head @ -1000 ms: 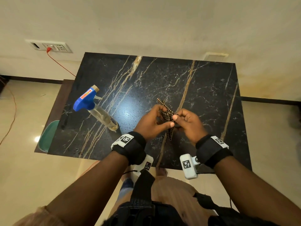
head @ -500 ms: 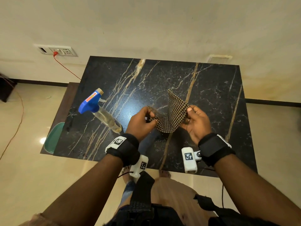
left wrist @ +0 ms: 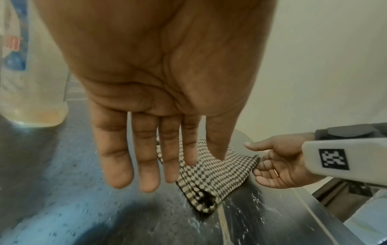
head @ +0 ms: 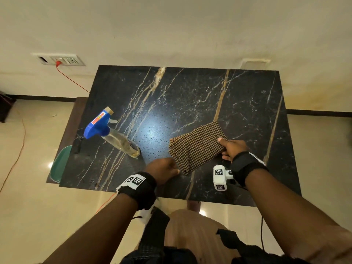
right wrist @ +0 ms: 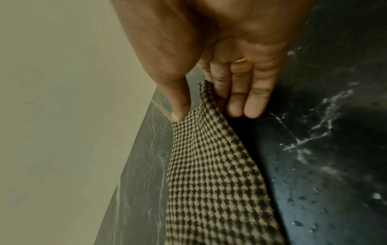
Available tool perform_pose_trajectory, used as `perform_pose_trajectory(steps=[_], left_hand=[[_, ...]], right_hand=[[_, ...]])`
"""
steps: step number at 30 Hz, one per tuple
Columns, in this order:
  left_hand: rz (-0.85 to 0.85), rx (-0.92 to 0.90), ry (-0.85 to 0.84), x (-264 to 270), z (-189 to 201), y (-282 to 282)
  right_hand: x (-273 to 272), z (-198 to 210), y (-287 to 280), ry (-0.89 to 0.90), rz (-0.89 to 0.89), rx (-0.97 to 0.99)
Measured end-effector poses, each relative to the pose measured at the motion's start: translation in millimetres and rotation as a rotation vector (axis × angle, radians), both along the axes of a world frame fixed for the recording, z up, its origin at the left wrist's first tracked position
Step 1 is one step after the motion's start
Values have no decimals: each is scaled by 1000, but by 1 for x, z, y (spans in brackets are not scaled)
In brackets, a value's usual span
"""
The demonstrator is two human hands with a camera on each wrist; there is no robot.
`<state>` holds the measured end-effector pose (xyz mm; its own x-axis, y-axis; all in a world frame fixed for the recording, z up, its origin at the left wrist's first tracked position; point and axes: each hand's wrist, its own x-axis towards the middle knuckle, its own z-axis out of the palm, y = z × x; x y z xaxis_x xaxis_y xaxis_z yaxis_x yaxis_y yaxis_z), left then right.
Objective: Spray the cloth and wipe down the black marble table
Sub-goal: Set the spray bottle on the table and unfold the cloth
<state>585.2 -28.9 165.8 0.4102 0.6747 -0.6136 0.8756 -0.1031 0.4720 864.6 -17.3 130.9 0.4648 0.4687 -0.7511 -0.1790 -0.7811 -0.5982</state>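
A tan-and-black checked cloth (head: 197, 146) lies spread flat on the black marble table (head: 190, 92), right of centre. My right hand (head: 231, 148) pinches its right edge between thumb and fingers (right wrist: 217, 99); the cloth (right wrist: 209, 174) stretches away from them. My left hand (head: 163, 170) hovers at the cloth's near-left corner with fingers (left wrist: 146, 165) straight and holds nothing; the cloth (left wrist: 211, 175) lies beyond them. A clear spray bottle (head: 114, 138) with a blue trigger head stands on the table's left side, also at the left wrist view's edge as the bottle (left wrist: 31, 82).
The table stands against a cream wall with a socket plate (head: 61, 60) and a red cord (head: 72, 79) at the left. A green object (head: 61, 164) sits low on a brown surface beside the table's left edge. The floor is glossy beige tile.
The cloth was bunched between both hands, then opened out in the air; now it lies flat on the table. The left hand has let go; the right still holds the edge.
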Motion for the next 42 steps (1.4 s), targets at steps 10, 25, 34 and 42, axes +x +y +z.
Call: perform_pose_trajectory(steps=[10, 25, 34, 42], left_hand=[[227, 129, -316, 5, 50, 44], [336, 114, -1083, 27, 126, 76], [265, 491, -945, 27, 149, 39], [445, -64, -1297, -8, 168, 39]], right_hand=[[-27, 92, 38, -198, 428, 514], [-23, 240, 61, -70, 1107, 744], [-38, 245, 40, -480, 1358, 829], [-51, 299, 49, -509, 1739, 980]])
